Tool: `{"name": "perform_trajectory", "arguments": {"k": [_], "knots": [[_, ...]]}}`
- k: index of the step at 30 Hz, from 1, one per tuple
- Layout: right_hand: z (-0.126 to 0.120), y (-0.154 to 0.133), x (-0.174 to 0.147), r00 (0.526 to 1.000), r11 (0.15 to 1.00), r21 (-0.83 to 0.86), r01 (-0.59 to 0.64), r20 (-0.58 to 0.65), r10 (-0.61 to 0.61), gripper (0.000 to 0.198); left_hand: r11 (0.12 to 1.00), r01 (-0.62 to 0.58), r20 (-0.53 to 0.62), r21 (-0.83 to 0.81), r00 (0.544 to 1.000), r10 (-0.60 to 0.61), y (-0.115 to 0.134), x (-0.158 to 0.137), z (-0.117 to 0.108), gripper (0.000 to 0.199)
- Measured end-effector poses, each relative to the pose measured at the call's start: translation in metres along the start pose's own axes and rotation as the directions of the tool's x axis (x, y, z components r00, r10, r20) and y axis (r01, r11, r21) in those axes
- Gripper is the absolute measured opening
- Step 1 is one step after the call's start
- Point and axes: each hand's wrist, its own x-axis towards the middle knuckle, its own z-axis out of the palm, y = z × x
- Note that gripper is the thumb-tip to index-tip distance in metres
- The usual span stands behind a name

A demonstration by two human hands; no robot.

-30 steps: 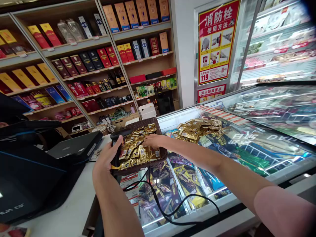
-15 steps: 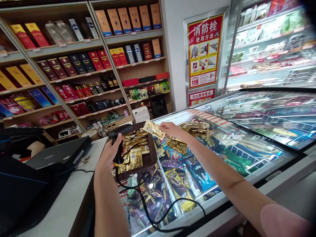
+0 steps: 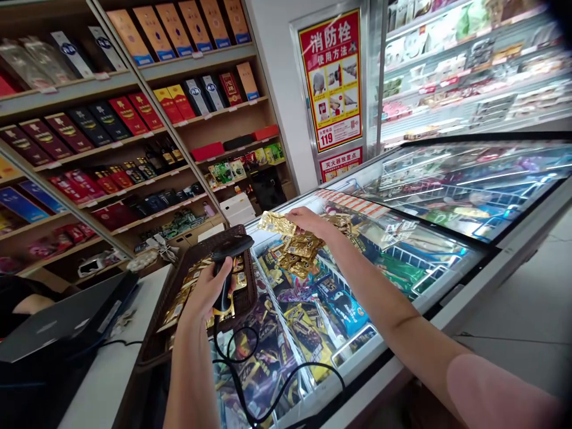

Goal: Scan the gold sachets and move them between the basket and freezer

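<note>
Over the glass of the freezer, just above a heap of gold packets, the person's right hand has its fingers pinched on a gold packet. It sticks out sideways, free end pointing left, long axis close to level. I count at least one in that grip; whether more lie behind it I can't tell, and the heap overlaps too much to number.

To the left of it, the left hand is wrapped round one black scanner, handle nearly upright, head lying across the top with its right end tipped up. One black cord loops away below that grip. Beneath it sits one brown basket holding several more packets. Farther left is one laptop. Beyond both hands stand six orange boxes and two red signs.
</note>
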Motion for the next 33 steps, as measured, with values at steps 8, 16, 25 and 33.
{"name": "perform_trajectory", "arguments": {"k": [8, 16, 25, 33], "knots": [[0.005, 0.007, 0.007, 0.998, 0.997, -0.034, 0.063, 0.009, -0.063, 0.022, 1.000, -0.001, -0.016, 0.013, 1.000, 0.001, 0.007, -0.005, 0.005, 0.059], [0.008, 0.014, 0.014, 0.998, 0.997, -0.050, 0.062, 0.017, -0.061, 0.022, 1.000, -0.008, -0.007, 0.021, 1.000, 0.008, 0.007, -0.007, 0.005, 0.057], [0.010, 0.013, 0.015, 0.999, 0.971, -0.239, 0.007, -0.050, -0.020, 0.026, 0.999, 0.026, -0.025, 0.025, 0.999, -0.026, 0.009, -0.008, 0.003, 0.057], [0.046, 0.040, 0.021, 0.995, 0.591, -0.800, -0.105, -0.084, 0.062, 0.031, 0.999, 0.049, -0.092, -0.017, 0.994, -0.050, 0.004, -0.014, -0.033, 0.056]]}}
